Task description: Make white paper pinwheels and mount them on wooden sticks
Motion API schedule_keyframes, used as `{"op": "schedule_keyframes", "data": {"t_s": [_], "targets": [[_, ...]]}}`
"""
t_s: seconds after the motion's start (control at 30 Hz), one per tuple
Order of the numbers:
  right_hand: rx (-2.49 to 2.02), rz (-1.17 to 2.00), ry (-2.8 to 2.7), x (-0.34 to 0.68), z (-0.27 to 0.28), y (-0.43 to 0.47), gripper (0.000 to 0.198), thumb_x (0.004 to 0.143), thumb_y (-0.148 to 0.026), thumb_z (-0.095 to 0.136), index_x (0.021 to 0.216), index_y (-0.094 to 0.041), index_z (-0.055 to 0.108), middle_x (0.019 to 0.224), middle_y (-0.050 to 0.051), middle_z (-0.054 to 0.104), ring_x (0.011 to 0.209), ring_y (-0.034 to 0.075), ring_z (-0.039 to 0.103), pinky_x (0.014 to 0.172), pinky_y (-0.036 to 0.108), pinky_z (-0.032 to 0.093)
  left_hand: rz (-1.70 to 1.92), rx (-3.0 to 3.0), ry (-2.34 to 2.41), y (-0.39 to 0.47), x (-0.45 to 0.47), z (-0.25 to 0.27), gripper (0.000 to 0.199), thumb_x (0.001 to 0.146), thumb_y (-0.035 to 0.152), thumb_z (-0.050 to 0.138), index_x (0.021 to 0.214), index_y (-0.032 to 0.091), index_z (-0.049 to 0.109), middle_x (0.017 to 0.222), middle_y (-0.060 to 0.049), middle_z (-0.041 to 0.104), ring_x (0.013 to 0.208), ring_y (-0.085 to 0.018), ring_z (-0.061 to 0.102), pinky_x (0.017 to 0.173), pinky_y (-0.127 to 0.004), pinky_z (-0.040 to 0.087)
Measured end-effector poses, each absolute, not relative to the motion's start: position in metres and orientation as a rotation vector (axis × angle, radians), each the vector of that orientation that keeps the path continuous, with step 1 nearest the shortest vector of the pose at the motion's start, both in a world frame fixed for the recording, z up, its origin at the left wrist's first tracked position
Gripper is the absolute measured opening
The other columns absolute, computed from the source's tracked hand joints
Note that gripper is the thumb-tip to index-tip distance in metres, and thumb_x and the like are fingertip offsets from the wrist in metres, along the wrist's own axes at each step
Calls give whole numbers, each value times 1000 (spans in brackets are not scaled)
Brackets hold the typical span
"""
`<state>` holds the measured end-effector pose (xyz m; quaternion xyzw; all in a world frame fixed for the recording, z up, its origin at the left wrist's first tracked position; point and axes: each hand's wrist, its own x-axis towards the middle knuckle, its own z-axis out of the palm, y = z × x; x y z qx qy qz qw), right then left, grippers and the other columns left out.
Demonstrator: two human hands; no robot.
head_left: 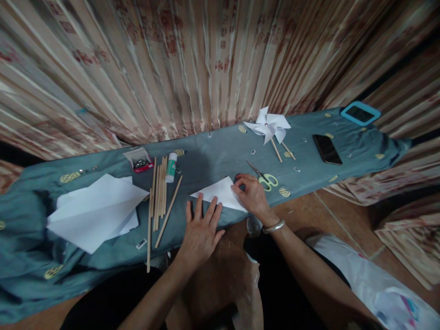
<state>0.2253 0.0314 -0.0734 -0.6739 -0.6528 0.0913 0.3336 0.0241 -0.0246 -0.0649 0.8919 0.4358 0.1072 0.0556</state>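
Note:
A white sheet of paper [220, 191], folded into a triangle, lies on the cloth-covered board in front of me. My left hand [201, 229] is flat with fingers spread, its fingertips resting on the paper's near left part. At the paper's right side, my right hand [252, 195] has its thumb and fingers curled together on the edge. Something dark, perhaps only shadow, shows between those fingers. Just beyond the right hand are scissors [267, 181] with light green handles. Several wooden sticks [158, 197] and a glue stick [171, 167] lie to the left of the paper.
Creased white sheets [92, 211] lie at the left. A small red-and-white box [139, 160] holds metal bits. White paper pinwheels [268, 126] on sticks, a phone [327, 149] and a blue-framed device [360, 113] are to the right. A curtain [192, 68] hangs behind; a white bag [371, 279] sits lower right.

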Motion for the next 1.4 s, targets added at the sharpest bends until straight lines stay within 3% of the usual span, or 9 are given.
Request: {"op": "schedule_keyframes", "data": {"t_s": [0.9, 1.0, 1.13, 1.4], "targets": [[-1765, 220, -1746, 226, -75, 34, 10, 76, -15, 60, 68, -20, 62, 101, 12, 69, 97, 26, 62, 93, 41, 46, 305, 2669, 1314, -19, 25, -61, 52, 86, 32, 58, 136, 22, 49, 146, -8, 45, 139, -44, 26, 103, -78, 17], [-1765, 182, -1772, 224, -71, 29, 9, 79, -18, 60, 86, -15, 65, 109, 17, 66, 105, 29, 60, 97, 43, 44, 308, 2666, 1316, -19, 26, -61, 51, 86, 31, 58, 135, 23, 50, 145, -9, 46, 139, -44, 27, 103, -78, 18], [-1700, 60, -1896, 215, -64, 13, 49, 87, -37, 55, 127, -9, 51, 134, 22, 51, 126, 35, 45, 103, 50, 38, 314, 2676, 1323, -19, 26, -62, 50, 85, 30, 59, 134, 23, 51, 145, -9, 47, 139, -44, 26, 104, -77, 16], [-1800, 31, -2076, 190, -54, -8, 56, 91, -35, 45, 137, -4, 42, 143, 26, 41, 130, 38, 39, 103, 52, 34, 280, 2713, 1335, -19, 27, -65, 55, 87, 32, 56, 139, 21, 45, 147, -10, 44, 140, -43, 24, 103, -78, 13]]}}
